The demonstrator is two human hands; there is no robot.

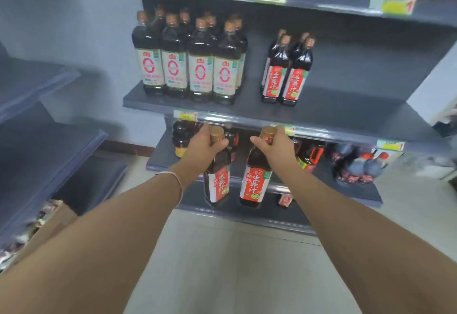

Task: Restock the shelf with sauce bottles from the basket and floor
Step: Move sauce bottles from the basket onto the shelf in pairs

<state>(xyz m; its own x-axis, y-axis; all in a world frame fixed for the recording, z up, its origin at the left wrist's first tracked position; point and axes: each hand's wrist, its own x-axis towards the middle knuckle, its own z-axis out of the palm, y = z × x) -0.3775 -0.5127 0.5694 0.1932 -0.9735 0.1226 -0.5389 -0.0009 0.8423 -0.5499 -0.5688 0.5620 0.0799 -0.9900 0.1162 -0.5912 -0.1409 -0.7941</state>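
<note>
A: How will these bottles handle?

B: Full, dark and rigid, so heavy for their size I'd judge, with smooth shoulders that could slip. Whether glass or plastic I cannot tell. The neck under the cap is the sure hold, and that's where both are taken: the left hand (207, 146) is closed around the neck of the left bottle (217, 177), the right hand (274, 143) around the right bottle (256, 177). Both hang mid-frame, in front of the lower shelves, below the middle shelf (333, 113).

A: And the count?

B: Two in hand. On the middle shelf, four red-label bottles (286, 76) of the same kind stand at centre, two in front and two behind. Left of them, a block of white-label bottles (190, 66): four in front, about four behind, partly hidden.
</note>
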